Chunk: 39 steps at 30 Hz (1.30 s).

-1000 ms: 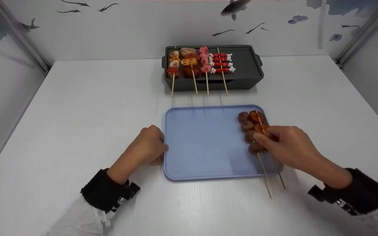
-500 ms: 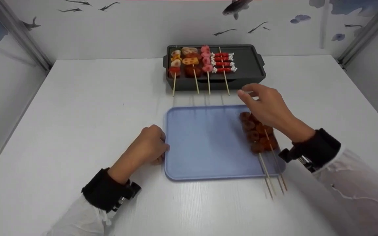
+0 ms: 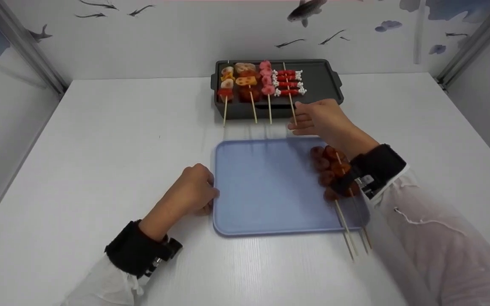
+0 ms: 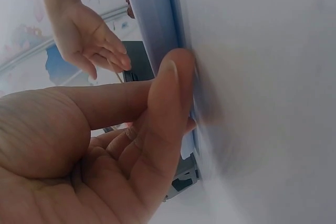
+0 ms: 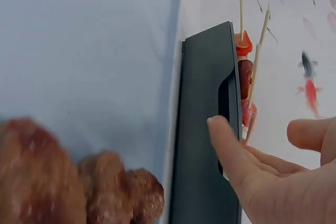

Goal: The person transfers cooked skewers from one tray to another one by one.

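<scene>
My left hand [image 3: 192, 189] holds the left edge of the blue tray [image 3: 266, 187] between thumb and fingers; the left wrist view shows the fingertips right at the rim. My right hand [image 3: 323, 121] reaches over the front of the black grill [image 3: 317, 80]. Its thumb and fingers are spread around the stick of a skewer of red pieces with white ends [image 3: 288, 84], and a gap shows between them in the right wrist view. On the tray's right side lie skewers of brown meatballs [image 3: 325, 178] and orange-brown slices [image 3: 334, 153], partly hidden by my right wrist.
Left of the red-and-white skewer, the grill carries a pink skewer [image 3: 267, 78], a skewer with a yellow holed piece [image 3: 247, 80] and a mixed skewer [image 3: 226, 85]. Their sticks overhang the front. A white wall printed with fish stands behind the white table [image 3: 122, 127].
My right hand has let go of the skewers on the tray's right and moved forward and left to the grill's front. The left hand stays at the tray's edge.
</scene>
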{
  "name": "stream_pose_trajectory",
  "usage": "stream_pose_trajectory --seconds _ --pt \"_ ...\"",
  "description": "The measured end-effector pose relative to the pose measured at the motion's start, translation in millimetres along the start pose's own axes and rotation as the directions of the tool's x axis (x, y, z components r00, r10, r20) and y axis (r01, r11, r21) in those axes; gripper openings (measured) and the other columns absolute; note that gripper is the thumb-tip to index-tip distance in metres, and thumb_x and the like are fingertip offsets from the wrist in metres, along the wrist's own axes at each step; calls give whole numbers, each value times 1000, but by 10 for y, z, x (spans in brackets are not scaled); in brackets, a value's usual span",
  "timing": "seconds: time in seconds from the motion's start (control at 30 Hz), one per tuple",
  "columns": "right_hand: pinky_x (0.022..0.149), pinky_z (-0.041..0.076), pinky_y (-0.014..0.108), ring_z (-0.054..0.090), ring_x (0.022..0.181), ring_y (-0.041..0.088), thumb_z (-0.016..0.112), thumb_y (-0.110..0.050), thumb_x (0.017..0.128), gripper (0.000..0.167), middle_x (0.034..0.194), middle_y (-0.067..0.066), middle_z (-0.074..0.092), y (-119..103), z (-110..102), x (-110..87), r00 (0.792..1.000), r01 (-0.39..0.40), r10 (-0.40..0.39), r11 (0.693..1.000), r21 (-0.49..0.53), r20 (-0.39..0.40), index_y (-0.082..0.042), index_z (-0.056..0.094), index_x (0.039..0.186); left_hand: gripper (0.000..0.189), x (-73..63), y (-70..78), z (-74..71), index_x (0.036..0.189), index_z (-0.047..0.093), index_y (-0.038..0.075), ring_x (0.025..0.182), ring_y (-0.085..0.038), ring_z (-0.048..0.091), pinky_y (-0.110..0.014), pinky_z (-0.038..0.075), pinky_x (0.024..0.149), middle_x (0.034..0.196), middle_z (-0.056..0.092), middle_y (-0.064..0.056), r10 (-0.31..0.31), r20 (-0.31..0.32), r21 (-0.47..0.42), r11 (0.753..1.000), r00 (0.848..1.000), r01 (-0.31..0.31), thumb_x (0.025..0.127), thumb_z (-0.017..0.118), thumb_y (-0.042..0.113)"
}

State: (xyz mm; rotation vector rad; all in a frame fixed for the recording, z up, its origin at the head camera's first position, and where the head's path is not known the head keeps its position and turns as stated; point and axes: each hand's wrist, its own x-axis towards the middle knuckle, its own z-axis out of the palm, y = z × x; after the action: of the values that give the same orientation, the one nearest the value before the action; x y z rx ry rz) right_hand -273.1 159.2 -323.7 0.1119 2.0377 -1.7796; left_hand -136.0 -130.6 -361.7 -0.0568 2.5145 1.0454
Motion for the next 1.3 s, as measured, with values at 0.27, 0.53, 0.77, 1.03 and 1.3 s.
stream_pose_trajectory --seconds 0.27,0.53,0.77,1.03,1.3 --pt "79 61 30 72 84 19 66 -9 99 40 95 11 73 32 9 103 995 -51 64 986 156 -79 10 58 134 21 0 -4 25 70 65 -5 48 -16 62 -24 51 45 60 66 -14 4 4 -9 1000 1000 -4 91 62 -5" --pt "74 59 26 70 83 17 66 -6 98 30 95 10 73 43 -108 56 997 -28 37 989 144 -65 7 65 125 19 7 0 23 73 67 -5 49 -16 63 -24 52 46 60 67 -14 -1 9 0 1000 1000 1 92 63 -4" --pt "75 61 27 72 84 18 69 -9 96 26 98 13 73 -56 -128 -182 998 1 8 986 167 -56 5 66 118 25 5 -7 5 66 63 -4 47 -16 62 -22 48 44 58 67 -13 26 8 18 999 1000 -27 90 60 -5" --pt "83 60 31 71 90 21 69 -10 97 23 103 15 72 -86 -140 -506 1000 14 -13 989 147 -11 3 69 116 28 -4 -6 -13 64 59 -1 49 -18 64 -23 51 45 59 67 -14 2 13 1 1000 1000 -2 92 62 -5" --pt "82 60 31 70 87 21 69 -12 97 21 101 16 72 67 -161 -811 997 23 -33 991 134 70 4 71 112 28 6 6 -8 65 60 -1 49 -18 65 -24 52 45 60 67 -15 -12 9 9 1000 1000 12 93 63 -3"
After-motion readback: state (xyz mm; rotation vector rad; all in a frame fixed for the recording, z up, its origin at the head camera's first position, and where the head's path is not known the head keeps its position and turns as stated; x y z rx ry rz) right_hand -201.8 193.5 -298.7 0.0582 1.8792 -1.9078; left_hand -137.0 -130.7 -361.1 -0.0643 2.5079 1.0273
